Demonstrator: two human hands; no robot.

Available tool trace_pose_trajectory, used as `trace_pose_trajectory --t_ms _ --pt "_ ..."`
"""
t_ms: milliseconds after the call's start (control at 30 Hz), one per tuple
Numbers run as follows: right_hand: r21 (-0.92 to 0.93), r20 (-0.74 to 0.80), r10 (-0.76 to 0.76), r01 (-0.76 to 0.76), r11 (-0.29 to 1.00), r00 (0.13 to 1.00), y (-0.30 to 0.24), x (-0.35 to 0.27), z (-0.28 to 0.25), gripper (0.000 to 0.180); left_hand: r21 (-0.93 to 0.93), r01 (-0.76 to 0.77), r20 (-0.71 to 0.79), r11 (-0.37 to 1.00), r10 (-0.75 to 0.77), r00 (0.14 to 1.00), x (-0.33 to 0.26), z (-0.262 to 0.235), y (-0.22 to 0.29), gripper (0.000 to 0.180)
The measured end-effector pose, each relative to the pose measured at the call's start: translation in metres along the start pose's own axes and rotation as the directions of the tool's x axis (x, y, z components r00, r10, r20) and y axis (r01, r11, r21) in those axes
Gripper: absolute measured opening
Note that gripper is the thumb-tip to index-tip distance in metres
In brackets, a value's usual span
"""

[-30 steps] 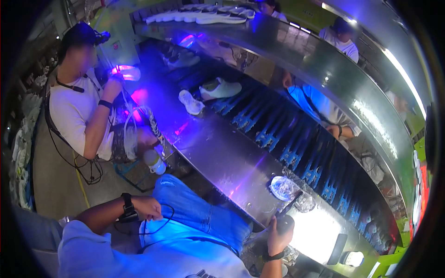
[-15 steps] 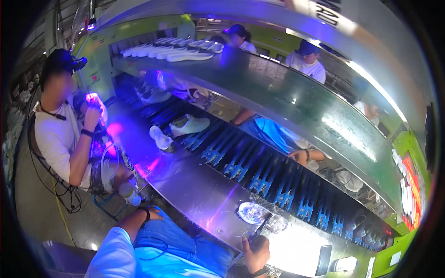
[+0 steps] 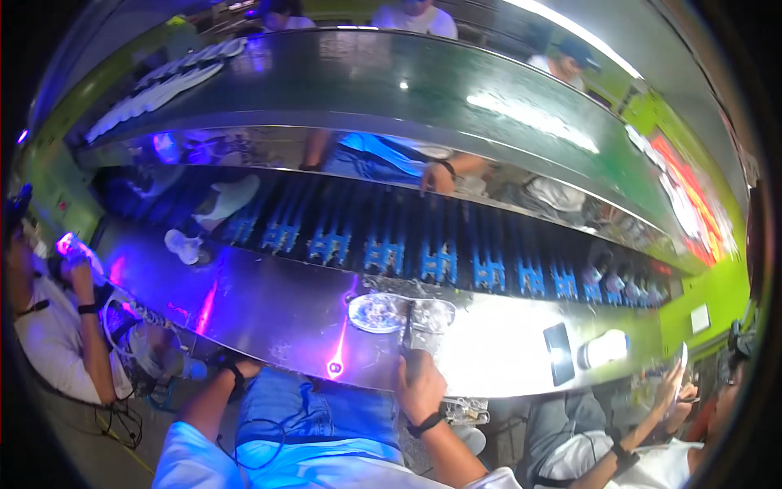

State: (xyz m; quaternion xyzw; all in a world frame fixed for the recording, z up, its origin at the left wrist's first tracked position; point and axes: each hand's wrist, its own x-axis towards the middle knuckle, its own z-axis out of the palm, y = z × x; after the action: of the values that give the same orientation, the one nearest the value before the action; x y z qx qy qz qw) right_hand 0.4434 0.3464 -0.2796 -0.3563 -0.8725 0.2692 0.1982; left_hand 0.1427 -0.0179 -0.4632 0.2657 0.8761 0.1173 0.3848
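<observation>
Gripping a thin dark tool (image 3: pixel 406 330), right hand (image 3: pixel 419 385) rests at the steel bench's (image 3: pixel 269 314) near edge; tool tip meets a shallow dish (image 3: pixel 376 311). Left hand (image 3: pixel 226 368) sits below the bench edge, grip indiscernible.

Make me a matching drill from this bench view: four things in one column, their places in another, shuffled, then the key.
Things:
1. right hand
2. round glass dish
3. dark flat phone
4. white shoe

Places:
A. on the belt, far left
B. on the steel bench, right of the bright patch
C. at the bench's near edge, on a thin tool
D. on the bench, just beyond the hand

Pairs: 1-C, 2-D, 3-B, 4-A
</observation>
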Motion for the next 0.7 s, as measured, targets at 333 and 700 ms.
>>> trace_pose_trajectory --t_ms 333,700 --pt "0.826 0.513 0.261 -0.553 0.111 0.818 0.007 0.002 -0.02 0.024 -0.692 0.333 0.117 0.64 -0.356 0.927 -0.094 0.002 -0.055 0.072" --pt "-0.051 -0.204 -0.101 0.092 0.994 0.974 -0.064 -0.111 -0.047 0.033 -0.723 0.273 0.176 0.634 -0.214 0.961 -0.232 -0.002 -0.09 0.062"
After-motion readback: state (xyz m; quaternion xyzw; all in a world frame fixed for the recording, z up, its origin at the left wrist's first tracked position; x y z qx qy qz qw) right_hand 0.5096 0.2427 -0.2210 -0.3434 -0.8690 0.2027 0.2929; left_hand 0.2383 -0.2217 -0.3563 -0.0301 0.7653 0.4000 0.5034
